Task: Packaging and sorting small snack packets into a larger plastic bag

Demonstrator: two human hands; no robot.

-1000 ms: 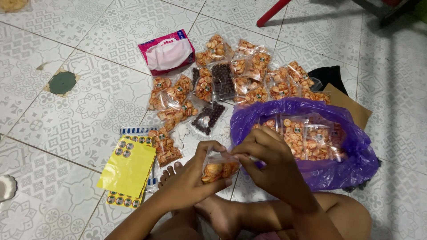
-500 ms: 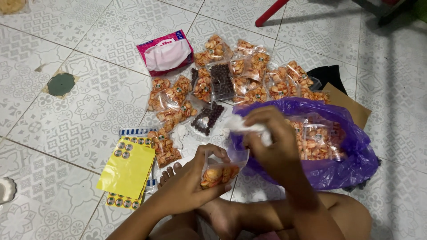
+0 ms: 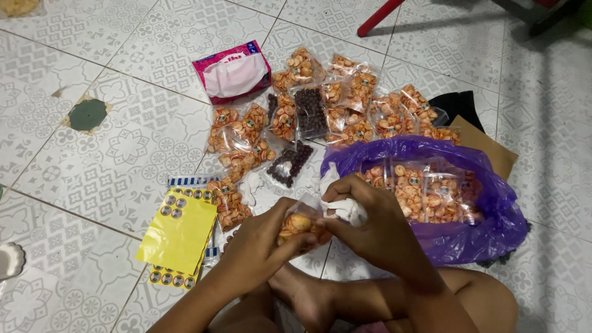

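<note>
1. Two hands met over one small clear packet of orange snacks [image 3: 300, 225] in front of the person's lap. The left hand [image 3: 259, 250] had its grip closed round the packet's lower body, fingers wrapped, thumb across the front.
2. The right hand [image 3: 376, 225] had its grip pinched narrow on the packet's bunched white plastic top [image 3: 346, 209], gathered into a wad above the contents. Whether that top was already fastened could not be told.
3. Judged progress: this packet was filled but seemingly not yet closed off; it remained in hand, clear of the floor.
4. Just beyond the right hand lay a purple plastic bag [image 3: 487, 231], mouth open, containing several finished flat packets [image 3: 425, 194] of the same orange snacks, each bearing a small round sticker.
5. Further out on the tiled floor [image 3: 123, 148], a spread of many filled packets [image 3: 345, 105] lay loose, mostly orange, with two packets of dark round pieces [image 3: 310, 111] among them. Whether these awaited bagging could not be told.
6. To the left of the left hand lay a yellow sheet [image 3: 179, 231] over sheets of round stickers [image 3: 166, 279].
7. At the far edge stood a pink tissue pack [image 3: 233, 72]; a brown envelope [image 3: 490, 148] and a black item [image 3: 459, 106] lay behind the purple bag.
</note>
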